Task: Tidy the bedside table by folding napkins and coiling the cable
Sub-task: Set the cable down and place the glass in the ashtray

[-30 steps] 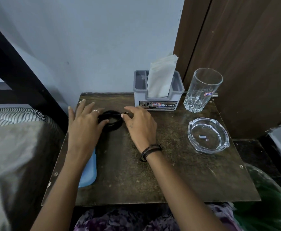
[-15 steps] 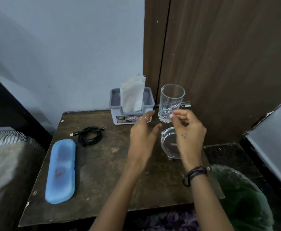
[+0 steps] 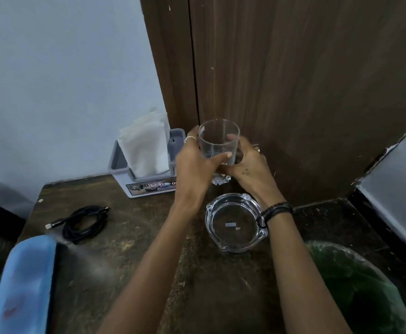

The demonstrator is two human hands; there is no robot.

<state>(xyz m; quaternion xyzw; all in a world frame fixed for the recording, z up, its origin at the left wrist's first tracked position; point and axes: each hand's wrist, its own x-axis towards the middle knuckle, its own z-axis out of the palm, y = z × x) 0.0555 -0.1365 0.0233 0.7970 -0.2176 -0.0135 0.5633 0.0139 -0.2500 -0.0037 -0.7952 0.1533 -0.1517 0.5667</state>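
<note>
Hands met at the glass: our left hand and right hand both curled around it, near the napkins in their holder. Coiled cable lay on the tabletop, left of the ashtray, beside a blue case.

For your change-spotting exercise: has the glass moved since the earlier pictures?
Yes. The glass, gripped by the left hand and right hand, is now lifted and closer to the holder than before.
</note>
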